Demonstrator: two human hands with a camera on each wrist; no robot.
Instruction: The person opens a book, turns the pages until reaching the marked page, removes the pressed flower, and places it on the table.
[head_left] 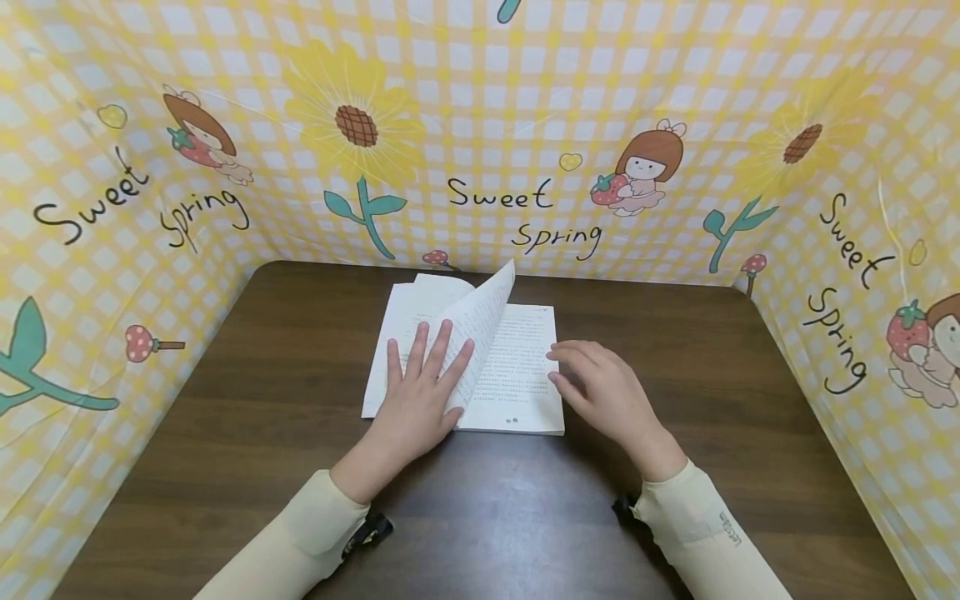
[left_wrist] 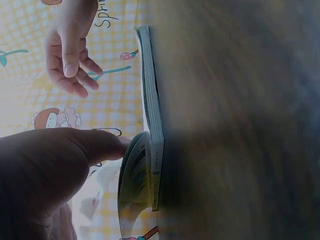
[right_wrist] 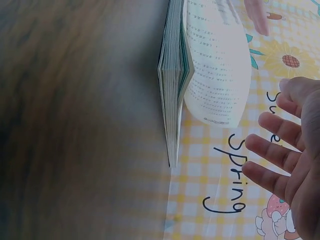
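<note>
Head view bright, glare on tabletop (head_left: pixel 498 492); wrist views dimmer, tabletop blurred.

L hand (head_left: pixel 418 400) palm down, fingers (head_left: pixel 437 352) spread wide; R hand (head_left: pixel 611 396) w/ fingers loosely bent.

Book (head_left: pixel 519 375) on table (head_left: pixel 247 433), cloth (head_left: pixel 480 108) behind

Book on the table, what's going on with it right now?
A person has a book lying open on a dark table. Their left hand is spread over its left-side pages, where a page stands partly raised. Their right hand hovers by the book's right edge, fingers loosely bent, holding nothing.
</note>
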